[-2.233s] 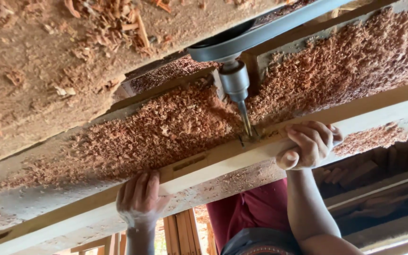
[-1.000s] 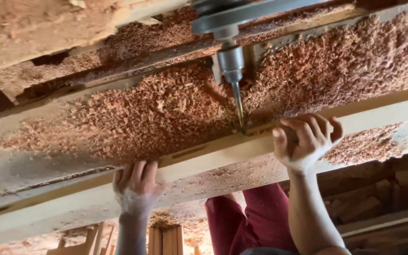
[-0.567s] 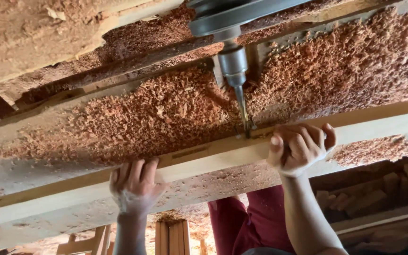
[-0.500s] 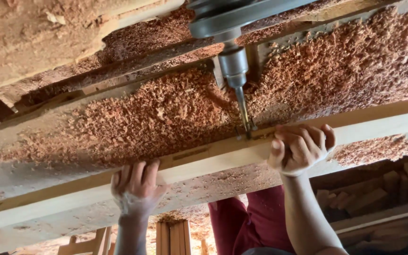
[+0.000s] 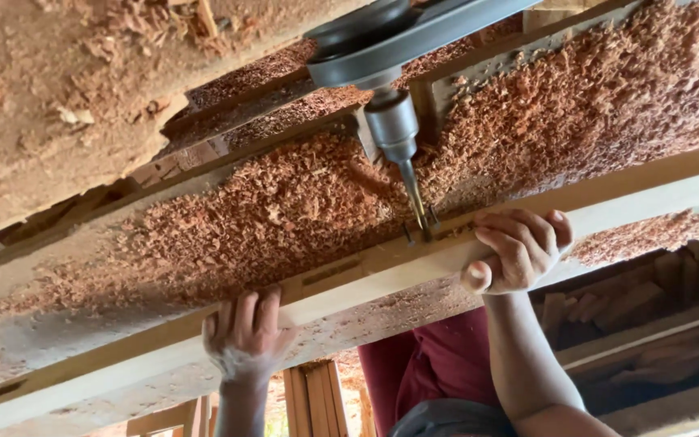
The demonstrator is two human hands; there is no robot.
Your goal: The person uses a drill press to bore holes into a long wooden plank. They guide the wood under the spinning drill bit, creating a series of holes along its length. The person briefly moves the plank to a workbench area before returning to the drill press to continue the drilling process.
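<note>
Fingers of both hands, left hand (image 5: 244, 336), right hand (image 5: 515, 251), curled seemingly tight around wooden rail (image 5: 341, 283), drill bit (image 5: 416, 202) touching it

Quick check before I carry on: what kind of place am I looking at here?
Most likely a woodworking shop: a belt-driven drill bit bores into a long wooden rail, reddish wood shavings cover the table, and both hands steady the rail.
</note>
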